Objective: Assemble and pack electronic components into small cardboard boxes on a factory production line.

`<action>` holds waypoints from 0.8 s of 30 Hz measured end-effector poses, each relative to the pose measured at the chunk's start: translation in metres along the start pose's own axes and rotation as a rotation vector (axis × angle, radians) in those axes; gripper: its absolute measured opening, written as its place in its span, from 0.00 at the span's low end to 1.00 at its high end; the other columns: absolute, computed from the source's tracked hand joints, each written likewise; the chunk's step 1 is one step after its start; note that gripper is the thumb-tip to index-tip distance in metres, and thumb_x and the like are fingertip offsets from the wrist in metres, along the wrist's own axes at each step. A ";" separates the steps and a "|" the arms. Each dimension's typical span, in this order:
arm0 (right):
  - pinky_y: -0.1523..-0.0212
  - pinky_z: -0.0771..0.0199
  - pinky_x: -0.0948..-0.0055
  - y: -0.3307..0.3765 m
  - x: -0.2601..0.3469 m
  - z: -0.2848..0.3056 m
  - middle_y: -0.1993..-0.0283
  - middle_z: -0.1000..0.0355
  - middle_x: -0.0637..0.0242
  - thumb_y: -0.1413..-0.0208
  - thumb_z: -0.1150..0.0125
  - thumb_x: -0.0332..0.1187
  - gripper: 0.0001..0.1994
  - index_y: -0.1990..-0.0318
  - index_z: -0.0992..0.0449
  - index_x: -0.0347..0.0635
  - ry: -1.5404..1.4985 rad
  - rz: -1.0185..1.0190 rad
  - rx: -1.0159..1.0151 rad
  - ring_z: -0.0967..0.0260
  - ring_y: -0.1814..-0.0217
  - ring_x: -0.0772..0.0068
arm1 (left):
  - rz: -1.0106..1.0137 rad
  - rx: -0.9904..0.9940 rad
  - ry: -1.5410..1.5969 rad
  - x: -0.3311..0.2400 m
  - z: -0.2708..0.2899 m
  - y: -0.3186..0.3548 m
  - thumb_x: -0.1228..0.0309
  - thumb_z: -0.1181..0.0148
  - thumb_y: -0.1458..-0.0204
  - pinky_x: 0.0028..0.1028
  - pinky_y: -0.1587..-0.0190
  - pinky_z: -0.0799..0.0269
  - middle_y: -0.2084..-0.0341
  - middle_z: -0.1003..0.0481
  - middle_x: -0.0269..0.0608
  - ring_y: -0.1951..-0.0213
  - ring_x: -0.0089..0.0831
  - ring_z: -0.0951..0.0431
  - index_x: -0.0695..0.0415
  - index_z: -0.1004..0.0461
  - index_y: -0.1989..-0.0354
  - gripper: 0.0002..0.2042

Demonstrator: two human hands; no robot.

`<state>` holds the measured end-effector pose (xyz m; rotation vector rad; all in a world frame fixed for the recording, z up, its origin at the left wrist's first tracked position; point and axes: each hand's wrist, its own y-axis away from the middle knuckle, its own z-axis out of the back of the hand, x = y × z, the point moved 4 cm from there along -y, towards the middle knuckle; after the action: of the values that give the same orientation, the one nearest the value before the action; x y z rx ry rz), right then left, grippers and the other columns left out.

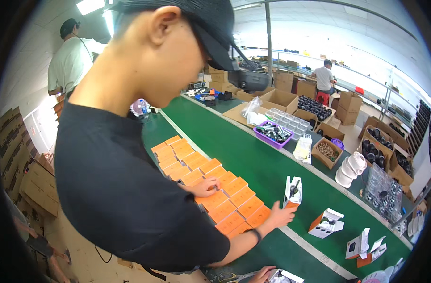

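Note:
At the lower edge, part of my left hand [262,274] is closed on the left side of an open white box [285,277], which the frame cuts off. Something pale with dark parts shows inside the box. Scissors [235,277] lie just left of that hand. My right hand is out of sight. Beside me a co-worker in a black T-shirt rests one hand [207,187] on rows of orange boxes [229,211]. The co-worker's other hand [280,216] is at an upright open white-and-orange box [293,192] with a black item inside.
On the green belt [267,165] to the right stand more open boxes [326,223] [358,244]. Past it are a purple basket [273,133] of small parts, a carton of brass-coloured pieces [327,152], stacked white cups [351,169] and clear trays [384,192]. Other people are farther back.

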<state>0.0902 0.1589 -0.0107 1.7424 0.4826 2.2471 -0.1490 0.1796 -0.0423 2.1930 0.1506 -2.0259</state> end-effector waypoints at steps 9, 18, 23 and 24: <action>0.75 0.45 0.80 -0.040 -0.008 -0.002 0.79 0.38 0.78 0.45 0.48 0.27 0.08 0.73 0.27 0.33 0.064 0.108 0.281 0.46 0.74 0.88 | 0.198 0.140 -0.172 -0.005 0.050 -0.013 0.73 0.45 0.47 0.24 0.59 0.30 0.59 0.28 0.39 0.64 0.24 0.27 0.61 0.31 0.52 0.14; 0.67 0.34 0.78 -0.091 0.120 -0.059 0.72 0.31 0.74 0.43 0.45 0.30 0.06 0.68 0.26 0.36 -0.532 -0.018 0.335 0.35 0.69 0.82 | 0.178 0.115 -0.149 -0.056 0.085 -0.027 0.84 0.52 0.48 0.23 0.55 0.30 0.59 0.28 0.40 0.61 0.26 0.24 0.63 0.33 0.55 0.12; 0.58 0.27 0.70 -0.211 0.206 -0.130 0.66 0.28 0.68 0.42 0.49 0.29 0.05 0.65 0.29 0.38 -0.731 0.261 0.455 0.29 0.63 0.74 | 0.024 0.064 -0.179 -0.089 0.083 -0.021 0.77 0.49 0.47 0.27 0.60 0.31 0.66 0.31 0.41 0.64 0.31 0.29 0.61 0.31 0.62 0.05; 0.55 0.27 0.67 -0.240 0.219 -0.146 0.63 0.29 0.65 0.42 0.49 0.29 0.05 0.63 0.30 0.38 -0.760 0.320 0.518 0.29 0.59 0.71 | -0.118 0.032 -0.425 -0.098 0.085 -0.023 0.77 0.49 0.47 0.27 0.60 0.31 0.68 0.31 0.40 0.64 0.30 0.30 0.61 0.31 0.64 0.04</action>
<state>-0.1061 0.4496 0.0513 2.9064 0.6688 1.4802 -0.2449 0.1900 0.0481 1.7522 0.2004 -2.5181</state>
